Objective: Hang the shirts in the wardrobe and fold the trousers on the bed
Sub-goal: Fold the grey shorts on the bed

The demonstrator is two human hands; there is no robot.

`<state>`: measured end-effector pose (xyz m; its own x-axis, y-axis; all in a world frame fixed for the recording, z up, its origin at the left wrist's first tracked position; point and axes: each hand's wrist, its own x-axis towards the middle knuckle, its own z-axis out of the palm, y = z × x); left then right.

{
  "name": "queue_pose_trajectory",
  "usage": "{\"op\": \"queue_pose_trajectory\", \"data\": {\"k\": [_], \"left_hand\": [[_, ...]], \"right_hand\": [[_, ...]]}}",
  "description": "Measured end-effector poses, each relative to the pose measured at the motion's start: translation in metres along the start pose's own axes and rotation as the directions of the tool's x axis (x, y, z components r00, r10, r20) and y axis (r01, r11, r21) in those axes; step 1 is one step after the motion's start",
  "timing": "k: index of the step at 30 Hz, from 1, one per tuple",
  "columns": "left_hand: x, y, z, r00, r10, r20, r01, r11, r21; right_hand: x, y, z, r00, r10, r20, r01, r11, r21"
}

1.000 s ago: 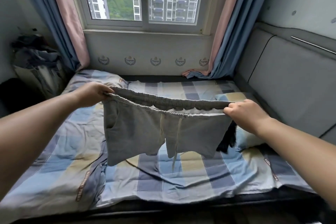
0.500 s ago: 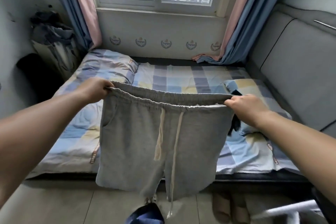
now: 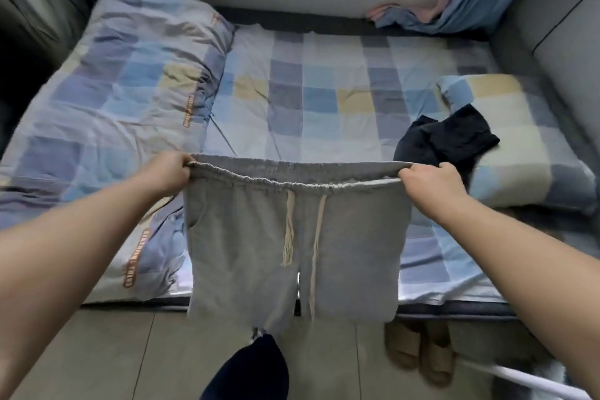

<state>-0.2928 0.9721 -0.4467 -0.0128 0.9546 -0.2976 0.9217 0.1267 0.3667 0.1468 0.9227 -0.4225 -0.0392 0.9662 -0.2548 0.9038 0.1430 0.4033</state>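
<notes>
left hand [image 3: 165,172] and right hand [image 3: 428,185] each grip the grey shorts [image 3: 292,237] waistband; dark garment [image 3: 444,140], perhaps trousers, on bed [image 3: 324,91].

Both arms stretched fwd, bare forearms. Left hand [image 3: 168,172] & right hand [image 3: 430,183] level, well apart, fingers curled, each pinching cloth.

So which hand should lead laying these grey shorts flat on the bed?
Neither clearly: left hand and right hand grip opposite waistband ends of the grey shorts. Left has bare bedding ahead; right sits beside the dark garment.
</notes>
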Motion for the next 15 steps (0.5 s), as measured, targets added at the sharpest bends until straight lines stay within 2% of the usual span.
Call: {"op": "queue_pose_trajectory", "data": {"k": [6,12,15], "left_hand": [[0.147,-0.004,0.047,0.996,-0.068,0.051,0.067,0.998,0.012],[0.269,-0.017,0.100,0.992,-0.112,0.058,0.116,0.992,-0.055],[0.313,-0.024,0.134,0.987,-0.147,0.071,0.154,0.983,-0.099]], "right_hand": [[0.144,-0.016,0.052,0.989,0.115,0.089,-0.122,0.989,0.088],[0.263,-0.040,0.118,0.978,0.139,0.157,-0.164,0.973,0.160],[0.312,-0.058,0.151,0.950,0.175,0.260,-0.234,0.947,0.220]]}}
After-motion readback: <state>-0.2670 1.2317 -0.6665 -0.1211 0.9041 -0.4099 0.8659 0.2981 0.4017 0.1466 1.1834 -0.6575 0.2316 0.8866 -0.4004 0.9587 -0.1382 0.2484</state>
